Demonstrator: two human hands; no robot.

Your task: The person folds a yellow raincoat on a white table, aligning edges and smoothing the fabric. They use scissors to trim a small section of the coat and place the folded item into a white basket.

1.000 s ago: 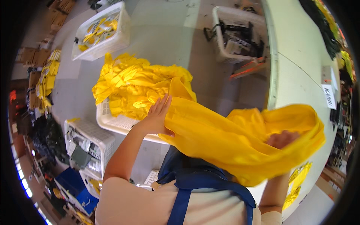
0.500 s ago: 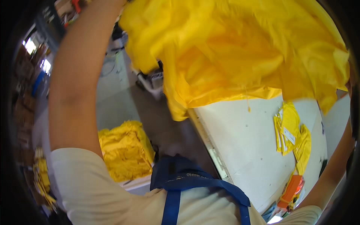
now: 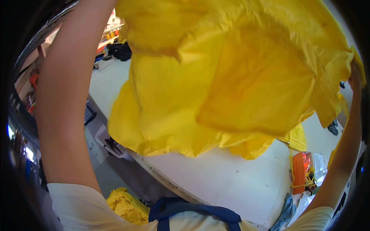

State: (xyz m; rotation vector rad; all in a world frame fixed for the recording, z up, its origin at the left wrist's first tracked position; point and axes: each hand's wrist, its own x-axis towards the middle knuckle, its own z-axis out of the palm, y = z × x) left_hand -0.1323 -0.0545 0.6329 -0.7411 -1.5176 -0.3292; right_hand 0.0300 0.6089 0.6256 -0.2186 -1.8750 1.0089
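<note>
A large, thin, slightly shiny yellow garment [image 3: 173, 104] with seams and creases is spread out in the air. It covers much of the white table, its lower edge hanging loosely over the tabletop. What kind of garment it is cannot be made out. At the far right, my right hand [image 3: 355, 79] is closed on its edge. My left arm [image 3: 67, 100] reaches up past the upper edge at the left, so the left hand is out of sight. Partly behind the garment, a smaller folded yellow piece [image 3: 296, 138] lies on the table.
An orange box [image 3: 298, 171] with small items stands on the white table [image 3: 231, 188] at right, beside a grey-blue cloth [image 3: 284, 213]. A heap of yellow cloth [image 3: 129, 206] sits low at left. A white basket [image 3: 106, 142] stands under the table edge. Dark cloth [image 3: 120, 51] lies at the far left.
The garment has come lower and spread wider over the table, now covering most of the folded yellow pieces. My view has turned, and my right hand has come into sight.
</note>
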